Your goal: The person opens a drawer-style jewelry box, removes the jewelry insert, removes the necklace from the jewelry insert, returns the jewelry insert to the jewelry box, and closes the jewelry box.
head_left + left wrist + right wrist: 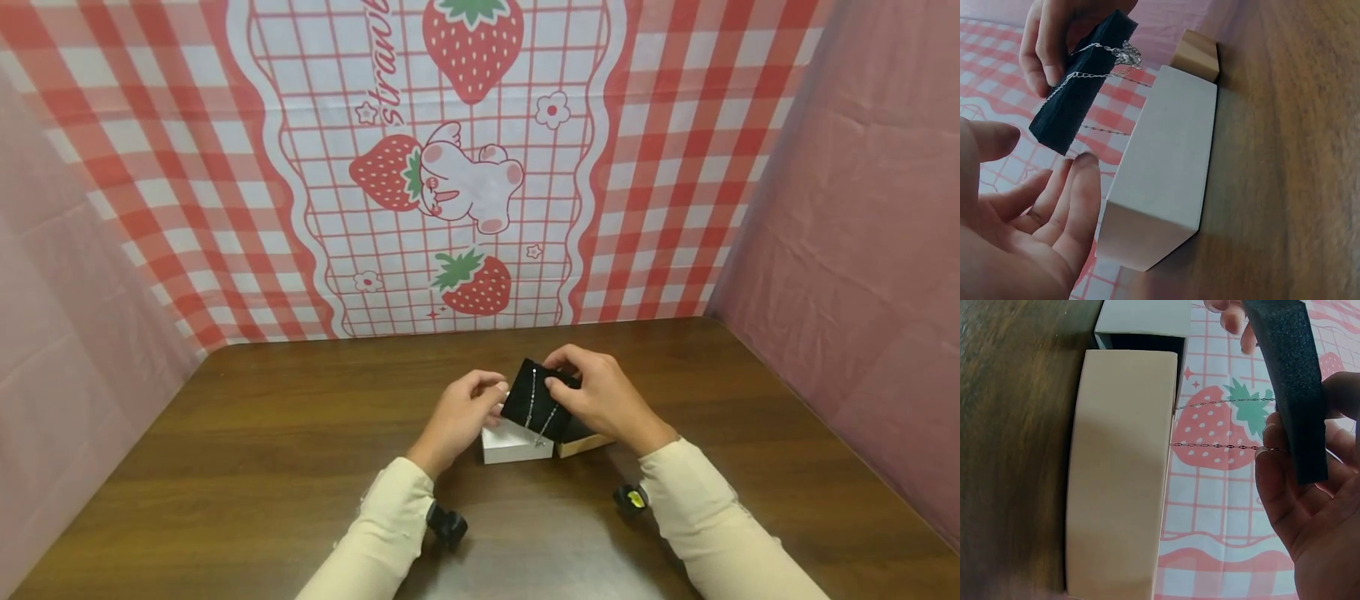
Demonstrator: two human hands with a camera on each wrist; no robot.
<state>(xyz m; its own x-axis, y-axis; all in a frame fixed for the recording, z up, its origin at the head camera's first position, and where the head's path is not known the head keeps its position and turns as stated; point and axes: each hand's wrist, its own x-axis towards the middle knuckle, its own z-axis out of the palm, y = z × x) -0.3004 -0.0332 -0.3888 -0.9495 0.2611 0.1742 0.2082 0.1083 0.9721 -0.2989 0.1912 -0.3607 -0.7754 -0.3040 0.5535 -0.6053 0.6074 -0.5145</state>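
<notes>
A black foam pad (546,397) is held tilted above two small boxes, its edge pinched between the thumb and fingers of my right hand (600,398). Draped over the pad is a thin silver chain (1099,75), with a small cluster of links or a charm hanging at one side. Two strands drop from the pad toward the boxes, and their lower ends are hidden in the wrist views. My left hand (457,414) is beside the pad's left edge. In the left wrist view its fingers (1079,212) are loosely spread, with a gap below the foam.
Below the pad, a white box (517,451) stands on the brown wooden table (262,467). Right beside it is a tan box (1121,469) with a dark interior. A red-and-white strawberry cloth (315,208) hangs behind the table, with pink cloth (840,217) at the sides.
</notes>
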